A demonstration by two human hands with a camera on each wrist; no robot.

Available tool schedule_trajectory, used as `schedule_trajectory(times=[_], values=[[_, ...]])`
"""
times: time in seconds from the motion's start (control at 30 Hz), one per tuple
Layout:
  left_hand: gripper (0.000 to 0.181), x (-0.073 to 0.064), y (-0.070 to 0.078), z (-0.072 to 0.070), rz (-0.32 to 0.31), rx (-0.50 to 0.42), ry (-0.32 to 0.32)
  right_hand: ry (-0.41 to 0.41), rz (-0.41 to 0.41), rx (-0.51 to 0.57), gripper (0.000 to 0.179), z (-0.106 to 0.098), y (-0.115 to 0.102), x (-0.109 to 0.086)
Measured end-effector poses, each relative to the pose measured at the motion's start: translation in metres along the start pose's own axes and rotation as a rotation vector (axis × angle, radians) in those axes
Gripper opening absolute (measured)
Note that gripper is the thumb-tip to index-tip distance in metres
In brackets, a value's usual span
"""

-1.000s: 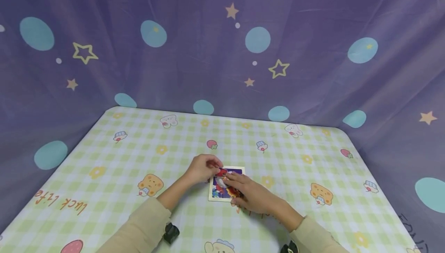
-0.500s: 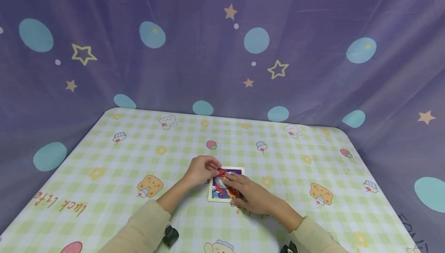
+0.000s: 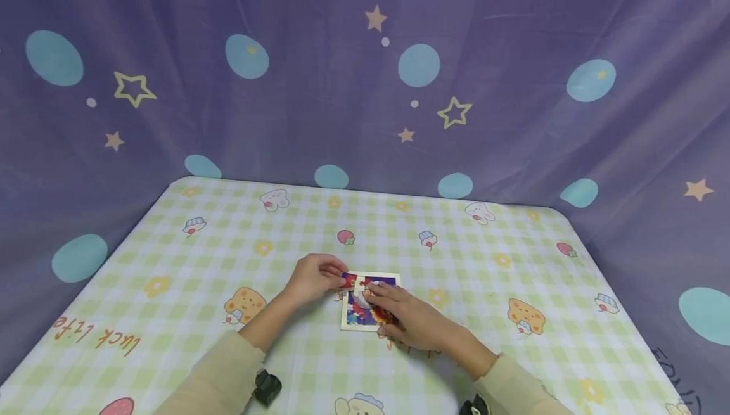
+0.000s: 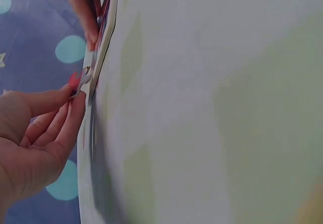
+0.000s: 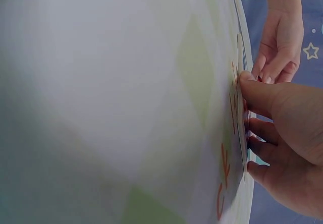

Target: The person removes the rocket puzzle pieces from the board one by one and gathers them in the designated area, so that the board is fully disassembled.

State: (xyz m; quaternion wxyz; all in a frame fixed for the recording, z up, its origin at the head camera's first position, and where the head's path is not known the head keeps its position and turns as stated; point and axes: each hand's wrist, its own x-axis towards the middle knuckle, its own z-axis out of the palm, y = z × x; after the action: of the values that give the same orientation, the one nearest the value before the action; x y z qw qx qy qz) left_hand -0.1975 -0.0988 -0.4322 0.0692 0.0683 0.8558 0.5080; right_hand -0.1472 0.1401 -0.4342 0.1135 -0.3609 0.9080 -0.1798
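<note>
A small square jigsaw puzzle [image 3: 358, 315] with a cream frame and a purple, red and white picture lies on the table. My left hand [image 3: 315, 277] pinches a red puzzle piece [image 4: 75, 81] between thumb and fingers, at the puzzle's far left corner. Beside that piece, a pale bare spot shows in the picture. My right hand [image 3: 413, 317] rests on the right part of the puzzle, covering much of it. In the right wrist view, its thumb touches the frame [image 5: 240, 113] at the edge and its other fingertips meet the picture side.
A green and white checked tablecloth [image 3: 274, 225] with printed cartoon figures covers the table. Behind it hangs a purple curtain [image 3: 319, 104] with stars and blue ovals. A black strap [image 3: 267, 388] is at the left wrist, another [image 3: 474, 405] at the right.
My left hand has moved left and drawn the red piece away from the puzzle, baring a pale spot. My right hand has stayed in place.
</note>
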Motion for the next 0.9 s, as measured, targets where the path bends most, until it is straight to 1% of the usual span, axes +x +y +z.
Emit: schedule_trajectory(times=[0.17,0.2,0.33,0.4,0.47,0.57,0.63,0.77,0.9], values=[[0.016,-0.004,-0.006,-0.015,-0.074,-0.008,-0.018,-0.002,-0.003,-0.001,0.064,0.0,0.001,0.0],[0.017,-0.004,-0.008,-0.018,-0.083,-0.021,-0.027,-0.003,-0.003,-0.004,0.064,0.0,0.001,0.0],[0.019,-0.008,-0.013,-0.032,-0.118,-0.074,-0.028,-0.006,-0.001,-0.009,0.064,0.0,0.001,-0.001],[0.021,-0.01,-0.016,-0.039,-0.121,-0.07,-0.025,-0.005,-0.001,-0.009,0.064,0.0,0.001,-0.001],[0.021,-0.012,-0.018,-0.047,-0.128,-0.047,-0.017,-0.003,-0.003,-0.009,0.064,0.0,0.002,-0.001],[0.023,-0.015,-0.022,-0.058,-0.12,0.001,-0.021,0.0,-0.006,-0.007,0.064,0.0,0.002,-0.001],[0.023,-0.017,-0.025,-0.065,-0.122,0.012,-0.024,0.0,-0.005,-0.006,0.064,0.0,0.002,-0.001],[0.026,-0.02,-0.03,-0.077,-0.114,0.029,-0.028,0.0,-0.001,0.0,0.065,-0.001,0.001,-0.002],[0.028,-0.024,-0.034,-0.086,-0.108,0.046,-0.021,0.001,-0.001,-0.003,0.065,0.0,0.001,-0.002]])
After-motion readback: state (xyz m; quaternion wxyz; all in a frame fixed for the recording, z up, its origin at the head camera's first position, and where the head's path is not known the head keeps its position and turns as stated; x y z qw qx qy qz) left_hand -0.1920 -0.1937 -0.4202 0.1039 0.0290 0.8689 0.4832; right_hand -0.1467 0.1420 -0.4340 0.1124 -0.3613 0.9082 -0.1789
